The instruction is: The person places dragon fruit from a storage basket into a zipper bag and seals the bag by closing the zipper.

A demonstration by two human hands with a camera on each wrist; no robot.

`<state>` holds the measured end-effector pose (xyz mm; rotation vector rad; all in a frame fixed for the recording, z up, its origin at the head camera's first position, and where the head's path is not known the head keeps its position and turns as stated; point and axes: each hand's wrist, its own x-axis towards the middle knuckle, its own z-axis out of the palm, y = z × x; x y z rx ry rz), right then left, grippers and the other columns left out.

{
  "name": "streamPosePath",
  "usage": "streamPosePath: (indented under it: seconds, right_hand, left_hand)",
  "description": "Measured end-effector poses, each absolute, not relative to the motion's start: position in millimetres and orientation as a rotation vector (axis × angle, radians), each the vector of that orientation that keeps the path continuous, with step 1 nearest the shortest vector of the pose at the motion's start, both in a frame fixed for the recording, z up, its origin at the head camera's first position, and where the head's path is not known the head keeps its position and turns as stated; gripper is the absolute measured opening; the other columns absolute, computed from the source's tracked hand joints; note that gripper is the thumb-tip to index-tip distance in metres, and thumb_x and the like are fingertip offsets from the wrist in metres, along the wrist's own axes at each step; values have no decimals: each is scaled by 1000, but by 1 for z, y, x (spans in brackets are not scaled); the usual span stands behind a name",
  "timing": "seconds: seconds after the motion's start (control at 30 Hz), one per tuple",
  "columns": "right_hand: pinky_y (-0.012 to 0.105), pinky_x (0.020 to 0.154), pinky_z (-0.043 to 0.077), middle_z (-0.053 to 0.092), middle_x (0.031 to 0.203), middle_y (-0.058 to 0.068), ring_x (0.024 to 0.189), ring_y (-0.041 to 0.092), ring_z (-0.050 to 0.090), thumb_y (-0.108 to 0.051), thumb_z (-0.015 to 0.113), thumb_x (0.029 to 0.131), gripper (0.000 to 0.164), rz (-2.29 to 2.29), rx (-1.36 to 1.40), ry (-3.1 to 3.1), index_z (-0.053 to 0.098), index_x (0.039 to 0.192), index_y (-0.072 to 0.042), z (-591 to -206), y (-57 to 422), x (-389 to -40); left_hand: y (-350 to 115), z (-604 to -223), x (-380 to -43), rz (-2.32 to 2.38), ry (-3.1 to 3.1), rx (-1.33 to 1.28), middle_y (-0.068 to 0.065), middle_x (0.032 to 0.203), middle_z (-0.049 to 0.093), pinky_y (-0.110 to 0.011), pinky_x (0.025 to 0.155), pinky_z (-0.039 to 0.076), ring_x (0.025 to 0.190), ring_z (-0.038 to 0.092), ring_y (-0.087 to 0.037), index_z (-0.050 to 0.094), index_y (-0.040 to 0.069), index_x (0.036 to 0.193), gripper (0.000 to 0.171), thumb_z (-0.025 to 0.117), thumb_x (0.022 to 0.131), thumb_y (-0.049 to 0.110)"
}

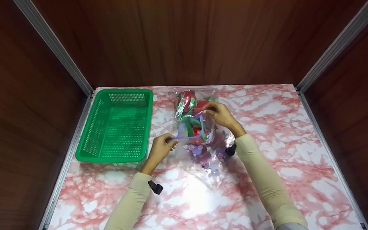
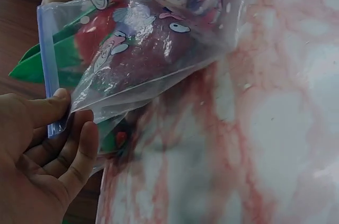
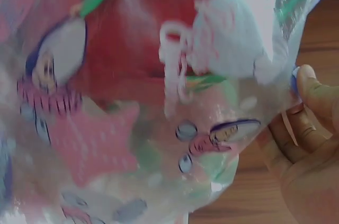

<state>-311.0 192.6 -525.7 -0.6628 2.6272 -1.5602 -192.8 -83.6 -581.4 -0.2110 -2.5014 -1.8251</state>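
Observation:
A clear zip bag [image 2: 153, 83] printed with cartoon sea figures lies in the middle of the table, its purple zip edge [image 1: 188, 137] spread into a loop. My left hand [image 1: 161, 148] pinches the left end of that edge between thumb and fingers. At the other end, my right hand [image 1: 220, 115] pinches the opposite corner. Red and green items show inside and behind the clear plastic; a red piece [image 1: 196, 131] and green strips [image 1: 188, 126] sit by the mouth. Just beyond lies a red and green item [image 1: 186, 101] under shiny clear plastic. Their exact kind is unclear.
A green plastic basket [image 1: 149, 127] with perforated walls stands left of the bag. The table [image 1: 292, 172] has a red and white marbled top. Dark wooden panels [image 1: 184, 41] with metal posts enclose the back and both sides.

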Motion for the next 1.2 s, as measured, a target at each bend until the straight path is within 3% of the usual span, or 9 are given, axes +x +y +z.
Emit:
streamPosePath:
  seconds: [0.13, 0.3, 0.5, 0.67, 0.8, 0.9, 1.07, 1.2]
  right_hand:
    - [16, 81, 49, 73, 109, 26, 92, 12, 64, -2, 71, 100, 14, -1618, -645, 2614, 74, 109, 8, -527, 201, -311]
    - [16, 81, 55, 72, 111, 28, 91, 15, 69, -1, 67, 102, 17, -1710, -584, 2540, 72, 112, 13, -528, 212, -311]
    - [19, 84, 59, 71, 113, 31, 87, 8, 72, 2, 63, 103, 19, -1786, -549, 2477, 69, 115, 16, -525, 225, -307]
    - [19, 83, 59, 72, 110, 30, 86, 7, 72, 1, 64, 104, 19, -1813, -526, 2512, 69, 114, 16, -522, 234, -302]
    - [20, 81, 60, 72, 108, 29, 88, 16, 73, 2, 65, 103, 18, -1833, -487, 2528, 70, 114, 16, -518, 239, -298]
    - [22, 81, 60, 72, 110, 28, 90, 20, 73, 3, 65, 103, 19, -1854, -476, 2512, 69, 114, 17, -515, 242, -296]
    - [25, 82, 62, 72, 105, 26, 86, 10, 72, 3, 64, 103, 18, -1886, -464, 2519, 68, 114, 16, -510, 246, -293]
    - [24, 81, 60, 72, 101, 25, 83, 5, 69, 1, 66, 102, 15, -1893, -474, 2559, 70, 111, 13, -504, 248, -290]
  left_hand:
    - [-90, -574, -199, -1798, -2467, -182, -21, 83, 76, -21, 58, 57, 70, 72, -36, 75, -6, 95, 9, 77, 95, 3]
    - [-100, -564, -208, -1785, -2421, -149, -22, 80, 74, -20, 58, 56, 68, 70, -30, 75, -7, 95, 9, 77, 95, 2]
    - [-111, -552, -216, -1733, -2411, -136, -21, 84, 76, -20, 59, 57, 72, 72, -38, 77, -6, 96, 8, 79, 94, 2]
    - [-114, -543, -222, -1699, -2420, -130, -19, 87, 77, -28, 62, 61, 71, 71, -27, 78, -3, 98, 10, 79, 94, 6]
    - [-114, -538, -225, -1691, -2420, -106, -18, 86, 76, -38, 66, 64, 71, 68, -18, 78, -4, 99, 10, 79, 95, 6]
    - [-115, -535, -226, -1705, -2409, -90, -17, 85, 76, -38, 67, 64, 72, 68, -17, 78, -4, 99, 10, 79, 95, 5]
    - [-116, -528, -230, -1685, -2379, -115, -18, 85, 76, -24, 63, 58, 72, 69, -20, 79, -3, 98, 9, 80, 94, 6]
    - [-116, -523, -232, -1641, -2376, -141, -18, 85, 76, -16, 60, 51, 70, 67, -15, 79, -3, 97, 10, 80, 94, 7]
